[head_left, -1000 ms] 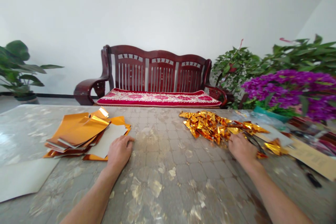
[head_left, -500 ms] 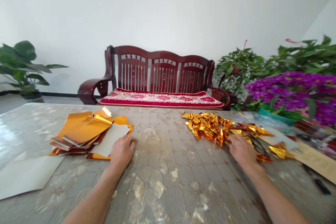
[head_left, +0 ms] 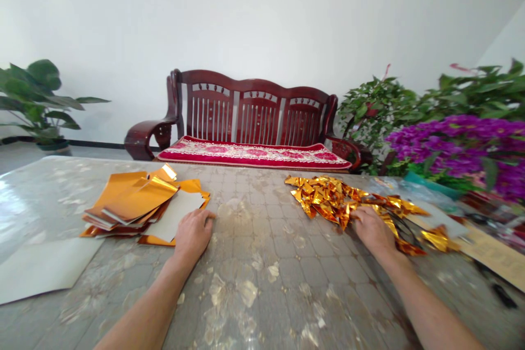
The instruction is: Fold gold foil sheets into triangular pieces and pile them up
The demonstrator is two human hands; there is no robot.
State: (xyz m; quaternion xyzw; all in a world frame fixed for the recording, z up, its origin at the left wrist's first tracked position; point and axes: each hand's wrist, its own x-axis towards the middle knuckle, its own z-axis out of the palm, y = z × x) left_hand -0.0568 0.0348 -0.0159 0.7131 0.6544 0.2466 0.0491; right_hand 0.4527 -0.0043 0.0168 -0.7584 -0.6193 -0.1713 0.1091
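Note:
My left hand (head_left: 193, 234) rests palm down on the table, its fingers loosely bent and holding nothing that I can see. It touches or overlaps the right edge of a loose stack of gold foil paper (head_left: 135, 191), where one pale back side shows. My right hand (head_left: 374, 231) lies at the near edge of a heap of folded gold foil pieces (head_left: 324, 197), many of them pointed. Its fingertips reach the heap and look slack, with no piece plainly gripped. Part of its fingers is hidden behind the knuckles.
A pale sheet (head_left: 49, 268) lies at the table's left. On the right are clear plastic wrapping (head_left: 426, 191), a tan card strip (head_left: 492, 257), a dark cord and purple flowers (head_left: 463, 145). A wooden bench (head_left: 258, 115) stands beyond the patterned tabletop (head_left: 262, 262).
My right hand has shifted slightly left along the heap. The left hand keeps its place by the stack. The whole view has moved a little.

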